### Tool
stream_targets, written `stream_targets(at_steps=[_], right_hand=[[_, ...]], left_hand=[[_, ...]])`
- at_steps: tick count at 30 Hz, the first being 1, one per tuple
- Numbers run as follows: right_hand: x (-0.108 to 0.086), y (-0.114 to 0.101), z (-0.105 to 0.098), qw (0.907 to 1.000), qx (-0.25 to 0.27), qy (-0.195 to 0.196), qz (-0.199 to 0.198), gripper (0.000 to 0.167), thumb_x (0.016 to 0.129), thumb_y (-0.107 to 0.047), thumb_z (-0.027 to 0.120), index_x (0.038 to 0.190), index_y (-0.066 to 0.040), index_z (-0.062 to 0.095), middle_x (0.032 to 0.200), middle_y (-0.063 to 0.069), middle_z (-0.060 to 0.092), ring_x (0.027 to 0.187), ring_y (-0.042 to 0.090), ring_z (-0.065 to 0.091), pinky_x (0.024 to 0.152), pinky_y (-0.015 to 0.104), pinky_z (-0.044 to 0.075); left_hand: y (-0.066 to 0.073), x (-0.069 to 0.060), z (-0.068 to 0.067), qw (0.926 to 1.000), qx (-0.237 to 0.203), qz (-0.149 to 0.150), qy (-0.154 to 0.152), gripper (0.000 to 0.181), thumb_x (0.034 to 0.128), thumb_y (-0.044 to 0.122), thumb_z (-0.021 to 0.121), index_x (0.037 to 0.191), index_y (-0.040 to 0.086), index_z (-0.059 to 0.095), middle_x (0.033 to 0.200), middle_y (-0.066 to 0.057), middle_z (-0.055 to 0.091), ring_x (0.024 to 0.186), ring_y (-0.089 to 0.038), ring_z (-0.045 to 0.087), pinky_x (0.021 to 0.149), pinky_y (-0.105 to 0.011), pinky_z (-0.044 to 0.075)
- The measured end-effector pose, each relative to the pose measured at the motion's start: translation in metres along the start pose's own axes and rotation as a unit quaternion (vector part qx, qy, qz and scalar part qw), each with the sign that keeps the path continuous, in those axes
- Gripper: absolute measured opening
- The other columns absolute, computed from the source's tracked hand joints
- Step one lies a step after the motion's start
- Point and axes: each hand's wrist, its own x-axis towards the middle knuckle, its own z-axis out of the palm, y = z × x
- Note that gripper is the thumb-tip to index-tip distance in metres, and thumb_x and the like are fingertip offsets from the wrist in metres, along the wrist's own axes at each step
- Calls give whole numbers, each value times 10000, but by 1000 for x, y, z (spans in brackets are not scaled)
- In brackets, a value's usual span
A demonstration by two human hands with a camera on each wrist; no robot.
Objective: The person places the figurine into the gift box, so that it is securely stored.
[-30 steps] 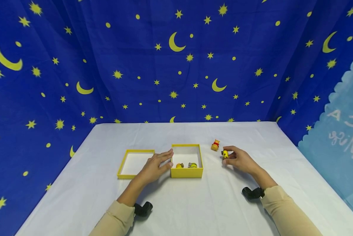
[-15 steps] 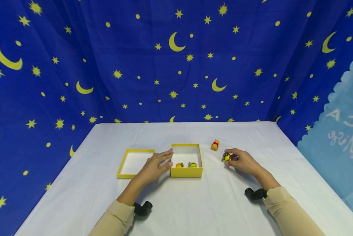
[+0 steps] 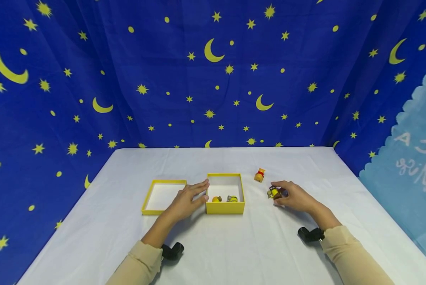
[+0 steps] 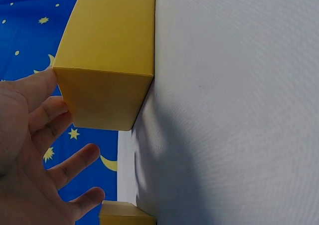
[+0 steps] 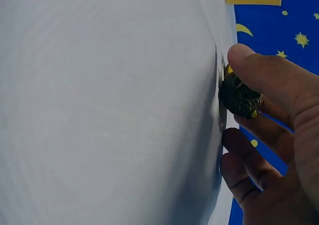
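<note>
My right hand [image 3: 295, 196] pinches a small yellow toy figure [image 3: 274, 191] with dark parts between thumb and fingers, at the tabletop right of the yellow box [image 3: 225, 208]. The right wrist view shows the dark, textured side of that figure [image 5: 241, 96] under the thumb; the fingers hide part of it. My left hand [image 3: 185, 201] has its fingers extended and touches the left wall of the open box. In the left wrist view its thumb and fingertips meet the box [image 4: 104, 98] at the edge. Inside lie an orange-yellow figure [image 3: 217, 199] and a yellow-and-grey figure [image 3: 232, 199].
A bear figure [image 3: 259, 175] in a red top lies behind the right hand. The yellow-rimmed lid [image 3: 146, 198] lies left of the box, partly behind the left hand. A white cloth [image 3: 213, 245] covers the table; blue star-patterned curtains [image 3: 170, 71] stand around it.
The right hand has shifted slightly right and nearer to me, and the figure in it has turned from upright to a lower, tilted pose. The left hand and box hold still.
</note>
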Motion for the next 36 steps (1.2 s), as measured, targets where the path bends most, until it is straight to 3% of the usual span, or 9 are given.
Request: stream_targets(at_steps=[10,26,36], right_hand=[[3,-5,-4,9992,-200,-300,172,646,797,-235,752,1378,-138,489,1183,76,586,1006,210,503,861,443,454],[2,-8,-6,9998,-206,5,-3,575,791,-279,758,1301,-113,552,1129,57,650,1018,220,583,867,458,479],[4,-21,-9,9989,-205,264,-317,564,797,-305,750,1290,-97,568,1118,77,647,910,190,564,669,273,439]], left_hand=[[0,0,0,10000,-34,14,-26,480,950,277,557,1386,97,467,1496,-26,395,1381,-329,364,1133,-643,123],[0,0,1,9998,67,144,114,468,946,255,565,1370,74,484,1479,-45,421,1355,-337,399,1132,-630,155],[0,0,0,9998,12,162,99,468,950,258,559,1369,61,483,1483,-47,414,1361,-338,392,1135,-632,143]])
